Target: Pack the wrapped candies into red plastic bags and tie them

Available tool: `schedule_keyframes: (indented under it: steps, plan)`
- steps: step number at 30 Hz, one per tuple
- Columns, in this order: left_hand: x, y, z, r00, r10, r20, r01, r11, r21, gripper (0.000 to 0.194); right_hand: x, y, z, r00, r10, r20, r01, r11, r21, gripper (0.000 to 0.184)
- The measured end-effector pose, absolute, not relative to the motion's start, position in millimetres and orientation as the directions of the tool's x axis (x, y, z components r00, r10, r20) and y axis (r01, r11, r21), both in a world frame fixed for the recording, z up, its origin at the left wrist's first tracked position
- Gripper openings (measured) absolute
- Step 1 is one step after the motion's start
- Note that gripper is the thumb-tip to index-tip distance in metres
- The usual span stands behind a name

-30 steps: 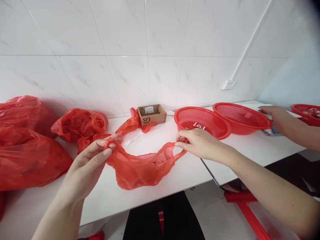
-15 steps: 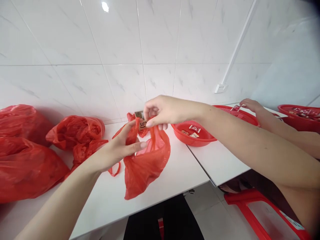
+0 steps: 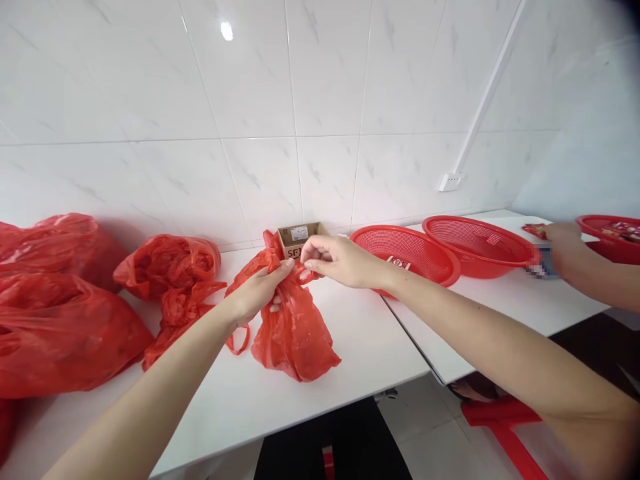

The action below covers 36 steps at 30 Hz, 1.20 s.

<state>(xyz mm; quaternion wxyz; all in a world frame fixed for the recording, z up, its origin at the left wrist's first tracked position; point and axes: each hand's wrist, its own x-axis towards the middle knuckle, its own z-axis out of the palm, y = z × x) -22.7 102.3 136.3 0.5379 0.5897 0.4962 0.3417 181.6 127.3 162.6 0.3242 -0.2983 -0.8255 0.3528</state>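
A red plastic bag [image 3: 300, 333] hangs bunched over the white table, its body drooping below my hands. My left hand [image 3: 263, 290] is closed round the gathered neck, thumb on top. My right hand [image 3: 340, 260] pinches the bag's upper end just to the right, with thumb and fingertips together. Behind my hands stands a small open cardboard box [image 3: 303, 233], partly covered by my right hand. More red plastic [image 3: 250, 267] lies behind my left hand, with a red strap loop [image 3: 239, 340] below it.
Several filled red bags [image 3: 65, 333] are heaped at the left. Red mesh baskets [image 3: 480, 247] stand to the right, the nearer one [image 3: 407, 243] holding a few small packets. Another person's arm [image 3: 590, 260] reaches in at the far right. A table seam [image 3: 407, 340] runs right of the bag.
The bag's mouth was open between my hands; now its neck is gathered in my left hand. The view has shifted slightly, and the other person's hand has moved right, away from the baskets.
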Motion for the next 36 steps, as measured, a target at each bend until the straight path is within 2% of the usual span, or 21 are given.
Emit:
schedule_keyframes:
  steps: [4, 8, 10, 13, 16, 19, 22, 24, 29, 33, 36]
  plan:
    - [-28, 96, 148, 0.414, 0.906, -0.084, 0.236, -0.018, 0.972, 0.036, 179, 104, 171, -0.696, 0.646, 0.314, -0.019, 0.421, -0.907, 0.015]
    - [-32, 93, 156, 0.498, 0.867, 0.001, 0.375, -0.216, 0.902, 0.025, 169, 110, 146, -0.516, 0.755, 0.405, -0.046, 0.447, -0.893, 0.015]
    - [-32, 93, 152, 0.481, 0.876, 0.046, 0.476, -0.304, 0.825, 0.020, 163, 118, 125, -0.486, 0.800, 0.352, -0.011, 0.398, -0.917, 0.018]
    - [-27, 94, 136, 0.365, 0.901, 0.234, 0.606, -0.421, 0.675, 0.010, 156, 124, 100, -0.559, 0.801, 0.212, -0.027, 0.237, -0.971, 0.026]
    - [-20, 93, 120, 0.240, 0.877, 0.417, 0.646, -0.465, 0.606, 0.020, 155, 123, 89, -0.619, 0.774, 0.136, -0.058, 0.128, -0.990, 0.032]
    - [-16, 92, 112, 0.235, 0.827, 0.510, 0.636, -0.528, 0.563, 0.027, 160, 121, 88, -0.664, 0.737, 0.125, -0.093, 0.085, -0.992, 0.027]
    - [-22, 88, 106, 0.265, 0.846, 0.463, 0.655, -0.511, 0.558, 0.032, 170, 123, 88, -0.634, 0.753, 0.178, -0.114, 0.137, -0.984, 0.025]
    - [-32, 80, 98, 0.244, 0.883, 0.401, 0.687, -0.449, 0.571, 0.037, 181, 131, 85, -0.591, 0.785, 0.185, -0.066, 0.182, -0.981, 0.026]
    - [-58, 33, 58, 0.123, 0.963, 0.240, 0.710, -0.255, 0.657, 0.036, 206, 171, 55, -0.324, 0.946, 0.002, 0.170, 0.061, -0.984, 0.021]
    - [-63, 9, 40, 0.127, 0.985, 0.113, 0.592, -0.167, 0.789, 0.035, 201, 187, 33, -0.274, 0.961, -0.038, 0.202, 0.019, -0.979, 0.020]
    - [-55, 22, 41, 0.097, 0.989, 0.113, 0.331, -0.139, 0.933, 0.040, 184, 176, 40, -0.296, 0.955, -0.012, 0.169, 0.040, -0.985, 0.021]
